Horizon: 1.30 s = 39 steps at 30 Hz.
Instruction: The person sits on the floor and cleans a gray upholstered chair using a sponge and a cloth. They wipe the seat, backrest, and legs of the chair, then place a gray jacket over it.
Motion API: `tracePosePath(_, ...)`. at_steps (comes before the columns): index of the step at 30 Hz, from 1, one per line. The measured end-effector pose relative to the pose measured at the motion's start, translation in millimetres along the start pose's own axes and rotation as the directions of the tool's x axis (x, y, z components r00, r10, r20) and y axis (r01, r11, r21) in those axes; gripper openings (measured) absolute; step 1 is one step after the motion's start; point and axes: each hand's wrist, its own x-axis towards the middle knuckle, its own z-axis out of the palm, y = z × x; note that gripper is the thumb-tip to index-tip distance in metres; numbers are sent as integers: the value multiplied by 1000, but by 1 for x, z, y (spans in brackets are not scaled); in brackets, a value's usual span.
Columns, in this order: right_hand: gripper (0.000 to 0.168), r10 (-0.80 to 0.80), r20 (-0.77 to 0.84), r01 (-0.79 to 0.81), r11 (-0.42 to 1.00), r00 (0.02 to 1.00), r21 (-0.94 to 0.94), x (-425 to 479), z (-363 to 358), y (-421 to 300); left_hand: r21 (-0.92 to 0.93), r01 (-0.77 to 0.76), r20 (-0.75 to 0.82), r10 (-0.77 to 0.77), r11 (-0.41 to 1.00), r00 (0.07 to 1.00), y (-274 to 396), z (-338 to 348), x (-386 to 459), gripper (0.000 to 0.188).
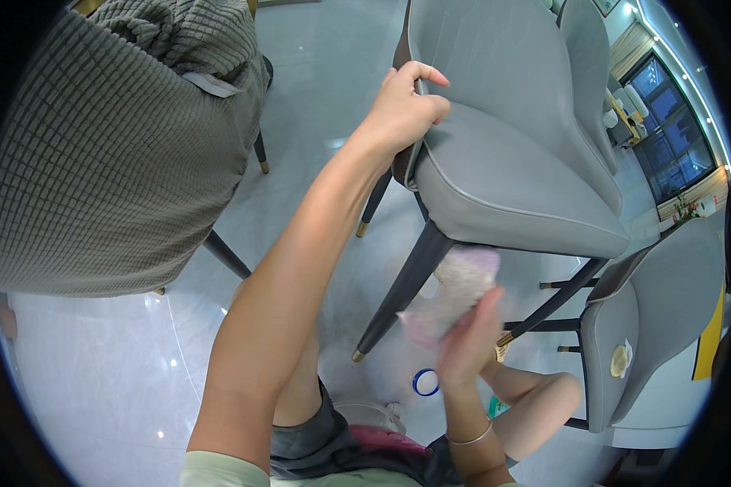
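Note:
A grey upholstered chair [505,164] with dark tapered legs stands before me. My left hand [409,109] grips the side edge of its backrest near the seat, some fingers hidden behind that edge. Under the front of the seat, my right hand [472,344] holds a pale, pinkish-edged cloth [463,286]. Hand and cloth are both blurred. The cloth lies close beside the front chair leg [405,289]; whether it touches the leg I cannot tell.
To the left is a seat draped in ribbed grey-brown fabric [128,164]. Another grey chair [612,341] at right bears a small yellowish item [619,360]. A blue-rimmed round object [426,382] rests on the glossy floor [109,359], near a clear container [365,414] between my legs.

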Motion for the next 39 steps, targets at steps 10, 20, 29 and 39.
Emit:
tracePosePath(10, 33, -343, 150, 362, 716, 927, -597, -11, 49, 12, -21, -18, -23, 18, 1000, 1000, 0, 2, 3, 40)
tracePosePath(20, 43, 33, 32, -39, 977, 999, 208, 56, 64, -15, -74, -62, -14, 61, 995, 998, -3, 3, 1, 42)
tracePosePath(29, 67, -388, -81, 296, 806, 918, -512, 9, 49, 81, -215, -102, 32, 111, 971, 993, -16, 5, 12, 33)
tracePosePath(39, 31, 242, 364, 259, 377, 899, -889, -97, -33, 178, -86, -154, 44, 158, 984, 987, -5, 0, -5, 33)
